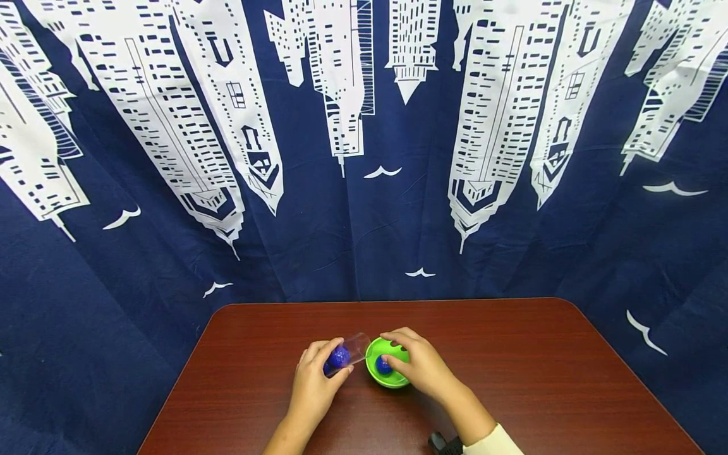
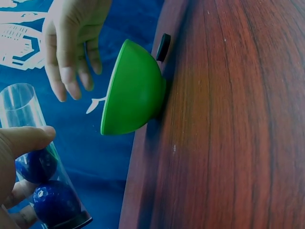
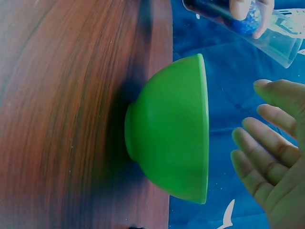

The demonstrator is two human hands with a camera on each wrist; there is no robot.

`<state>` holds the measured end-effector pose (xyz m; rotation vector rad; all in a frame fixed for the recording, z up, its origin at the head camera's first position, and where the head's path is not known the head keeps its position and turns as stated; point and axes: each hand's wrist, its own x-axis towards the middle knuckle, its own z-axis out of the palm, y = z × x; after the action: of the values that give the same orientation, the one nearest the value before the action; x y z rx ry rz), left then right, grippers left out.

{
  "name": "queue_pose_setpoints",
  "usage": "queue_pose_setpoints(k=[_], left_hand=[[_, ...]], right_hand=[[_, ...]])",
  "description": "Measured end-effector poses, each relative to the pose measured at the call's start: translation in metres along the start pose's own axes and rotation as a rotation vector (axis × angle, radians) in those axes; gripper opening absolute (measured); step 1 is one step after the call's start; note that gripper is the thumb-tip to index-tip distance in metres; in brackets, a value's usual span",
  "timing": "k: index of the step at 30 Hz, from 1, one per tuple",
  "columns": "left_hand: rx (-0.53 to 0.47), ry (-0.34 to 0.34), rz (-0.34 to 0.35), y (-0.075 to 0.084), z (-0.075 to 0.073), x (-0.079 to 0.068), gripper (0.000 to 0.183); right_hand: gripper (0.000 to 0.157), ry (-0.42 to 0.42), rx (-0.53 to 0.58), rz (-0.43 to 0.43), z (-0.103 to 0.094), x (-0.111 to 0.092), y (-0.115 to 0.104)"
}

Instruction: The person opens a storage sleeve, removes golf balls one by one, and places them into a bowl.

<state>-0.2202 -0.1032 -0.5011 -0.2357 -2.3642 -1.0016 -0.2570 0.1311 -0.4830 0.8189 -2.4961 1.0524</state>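
Observation:
My left hand (image 1: pixel 311 385) grips a clear tube (image 1: pixel 358 346), tilted with its open end toward the green bowl (image 1: pixel 372 364). Two blue balls show inside the tube in the left wrist view: an upper ball (image 2: pixel 37 166) partly behind the thumb and a lower ball (image 2: pixel 56 202) near the dark base. A further blue ball (image 1: pixel 383 367) lies in the bowl. Above the bowl's right side hovers my right hand (image 1: pixel 423 363), its fingers relaxed and apart from the rim. It holds nothing. From the right wrist, the green bowl (image 3: pixel 171 129) appears side-on, its inside hidden.
The bowl stands on a reddish-brown wooden table (image 1: pixel 512 354). A small black object (image 2: pixel 163 46) sits on the tabletop beyond the bowl in the left wrist view. Behind the table hangs a dark blue cloth (image 1: pixel 398 234) printed with white buildings and birds.

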Motion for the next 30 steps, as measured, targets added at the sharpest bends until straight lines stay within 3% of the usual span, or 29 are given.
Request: queue_pose_setpoints(k=[7,12,21,30], left_hand=[[0.080,0.029,0.079,0.001,-0.001,0.001,0.060],[0.138,0.026,0.134,0.002,-0.002,0.001,0.061],[0.209,0.000,0.211,0.005,-0.005,0.005,0.061],[0.262,-0.003,0.286,0.004,-0.004,0.007,0.061]], right_hand=[[0.040,0.054,0.086,0.002,-0.003,-0.003,-0.002],[0.037,0.049,0.202,0.066,-0.005,-0.006,-0.004],[0.033,0.032,0.279,0.166,-0.003,-0.010,-0.006],[0.037,0.000,0.340,0.139,0.000,-0.015,-0.011]])
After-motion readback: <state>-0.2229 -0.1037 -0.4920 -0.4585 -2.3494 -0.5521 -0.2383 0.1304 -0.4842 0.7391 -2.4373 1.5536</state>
